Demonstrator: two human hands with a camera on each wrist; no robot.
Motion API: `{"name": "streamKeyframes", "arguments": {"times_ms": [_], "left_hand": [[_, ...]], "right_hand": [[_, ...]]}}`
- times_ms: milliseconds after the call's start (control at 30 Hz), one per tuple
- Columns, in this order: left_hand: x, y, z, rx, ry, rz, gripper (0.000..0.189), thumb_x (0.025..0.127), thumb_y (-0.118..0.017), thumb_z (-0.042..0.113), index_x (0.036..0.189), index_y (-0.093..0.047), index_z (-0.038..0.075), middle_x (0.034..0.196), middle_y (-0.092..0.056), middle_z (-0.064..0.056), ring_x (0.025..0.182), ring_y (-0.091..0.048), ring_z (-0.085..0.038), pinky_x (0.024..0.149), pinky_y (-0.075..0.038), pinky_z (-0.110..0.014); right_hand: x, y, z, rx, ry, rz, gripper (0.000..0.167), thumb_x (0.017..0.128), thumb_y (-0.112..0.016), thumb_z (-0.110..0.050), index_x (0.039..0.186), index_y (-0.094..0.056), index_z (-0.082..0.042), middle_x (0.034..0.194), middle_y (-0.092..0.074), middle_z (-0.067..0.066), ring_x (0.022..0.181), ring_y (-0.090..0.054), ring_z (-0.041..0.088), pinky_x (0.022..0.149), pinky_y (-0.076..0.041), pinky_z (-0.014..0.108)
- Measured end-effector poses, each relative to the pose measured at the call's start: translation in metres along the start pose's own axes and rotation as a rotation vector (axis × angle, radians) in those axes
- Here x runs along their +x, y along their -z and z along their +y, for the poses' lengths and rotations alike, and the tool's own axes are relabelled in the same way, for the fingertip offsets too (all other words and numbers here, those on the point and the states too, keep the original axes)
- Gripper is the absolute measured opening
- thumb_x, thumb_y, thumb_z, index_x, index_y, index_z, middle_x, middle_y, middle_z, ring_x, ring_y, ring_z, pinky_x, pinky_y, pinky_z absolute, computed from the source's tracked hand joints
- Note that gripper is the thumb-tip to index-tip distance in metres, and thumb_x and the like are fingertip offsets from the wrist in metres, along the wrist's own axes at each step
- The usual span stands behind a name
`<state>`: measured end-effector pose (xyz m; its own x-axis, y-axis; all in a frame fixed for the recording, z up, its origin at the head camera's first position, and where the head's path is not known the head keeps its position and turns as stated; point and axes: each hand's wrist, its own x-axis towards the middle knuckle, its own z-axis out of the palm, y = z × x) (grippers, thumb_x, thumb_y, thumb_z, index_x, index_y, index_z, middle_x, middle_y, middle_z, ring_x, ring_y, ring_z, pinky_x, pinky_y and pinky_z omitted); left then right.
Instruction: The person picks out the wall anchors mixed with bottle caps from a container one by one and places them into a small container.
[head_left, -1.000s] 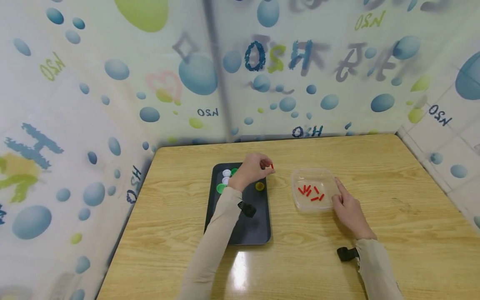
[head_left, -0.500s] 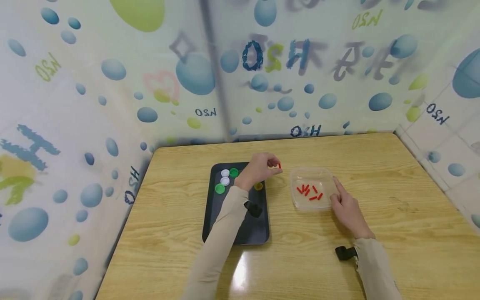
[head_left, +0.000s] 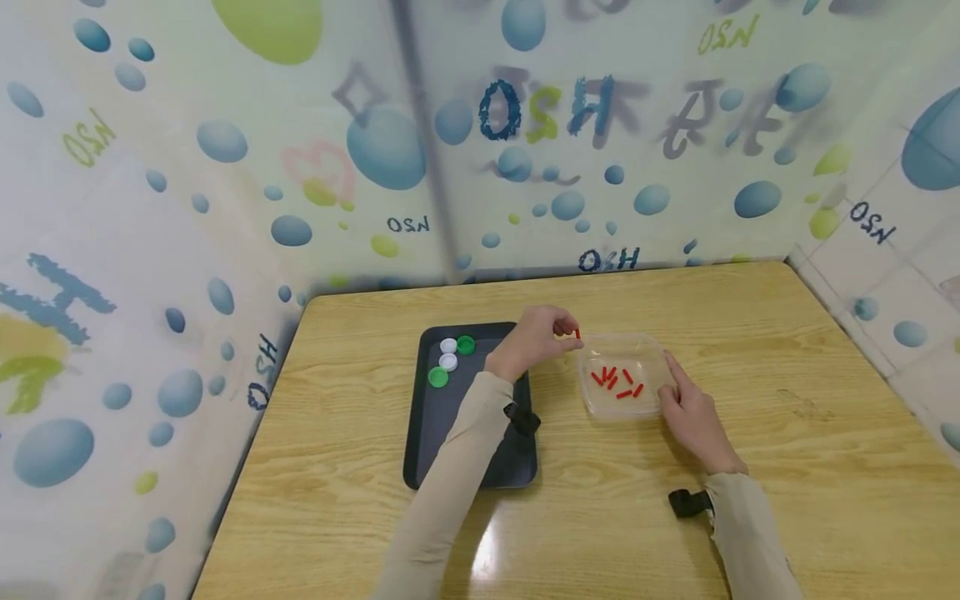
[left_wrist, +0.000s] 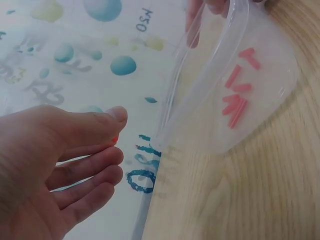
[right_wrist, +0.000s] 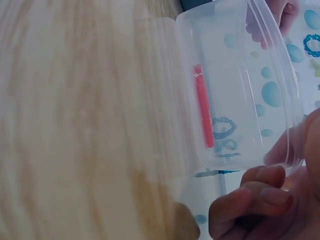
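My left hand point(head_left: 534, 337) pinches a short red stick point(head_left: 577, 333) between thumb and fingertips, above the table by the container's left rim. In the left wrist view, the thumb mostly hides this stick point(left_wrist: 115, 140). The clear plastic container point(head_left: 643, 354) sits on the table with several red sticks point(head_left: 627, 377) lying loose on its floor. My right hand point(head_left: 699, 421) grips the container's right wall. In the right wrist view, one finger point(right_wrist: 285, 147) lies over the rim while the other fingers point(right_wrist: 250, 200) curl outside.
Left of the container is a dark tray point(head_left: 435, 433), partly covered by my left forearm. Two white caps point(head_left: 447, 362) and two green caps point(head_left: 438, 377) lie in its far left part. The wooden table point(head_left: 360, 400) meets patterned walls point(head_left: 525, 217) behind and at the sides.
My left hand has moved right with the red stick, from over the tray's edge to the container's left rim. A yellowish cap on the tray is now hidden behind it. The right hand stays put.
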<state>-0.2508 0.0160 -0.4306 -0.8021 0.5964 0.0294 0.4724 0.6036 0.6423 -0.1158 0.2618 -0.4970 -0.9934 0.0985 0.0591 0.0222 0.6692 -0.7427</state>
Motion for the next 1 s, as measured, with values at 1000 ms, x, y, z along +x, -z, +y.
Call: {"name": "streamKeyframes", "arguments": {"times_ms": [1000], "left_hand": [[0.022,-0.042,0.031,0.104,-0.079,-0.131,0.024,0.093,-0.076,0.027,0.11,-0.073,0.01,0.105,-0.072,-0.001,0.094,-0.064,-0.009,0.081,-0.05,-0.013]], "right_hand": [[0.003,-0.001,0.002,-0.022,-0.01,0.008,0.059,0.103,-0.036,-0.015,0.16,-0.026,-0.004,0.063,-0.037,-0.002,0.053,-0.03,0.008,0.052,-0.031,0.028]]}}
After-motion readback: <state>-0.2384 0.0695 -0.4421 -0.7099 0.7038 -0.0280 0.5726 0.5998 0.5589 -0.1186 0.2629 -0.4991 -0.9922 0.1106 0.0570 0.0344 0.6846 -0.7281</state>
